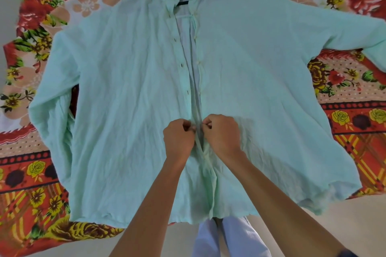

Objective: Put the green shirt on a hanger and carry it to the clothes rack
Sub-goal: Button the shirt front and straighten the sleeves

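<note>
Both forearms reach in from below, wrists close together. The left hand (pixel 178 139) pinches the placket edge with the buttonholes; the right hand (pixel 222 134) pinches the edge with the buttons, fingers curled tight, knuckles nearly touching. The green shirt (pixel 129 94) lies front-up on the floral blanket (pixel 37 183), collar pointing away, hem toward the person, sleeves spread to either side. A dark hanger (pixel 181 1) shows inside the open collar.

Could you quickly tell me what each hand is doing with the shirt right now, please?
Left hand: closed, pinching the left front edge of the green shirt.
Right hand: closed, pinching the opposite front edge of the shirt.
</note>
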